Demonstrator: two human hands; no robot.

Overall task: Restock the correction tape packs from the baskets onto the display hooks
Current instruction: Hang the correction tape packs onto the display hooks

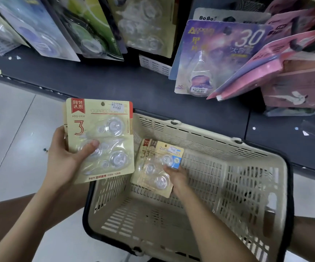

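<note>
Left hand [66, 157] grips three-pack card [100, 138], thumb across blister, held up clear of basket [247, 186]. Right hand [177, 178] pinches smaller packs [158, 167] inside basket, likely gathering a batch for hooks above; hanging packs [213, 57] overhead.

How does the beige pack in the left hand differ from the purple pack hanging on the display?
The beige pack bears a red 3 and three clear dispensers; the purple pack bears a white 30 and one dispenser. The left hand grips the beige pack; the purple pack hangs above the shelf. Both are carded blister packs.
</note>
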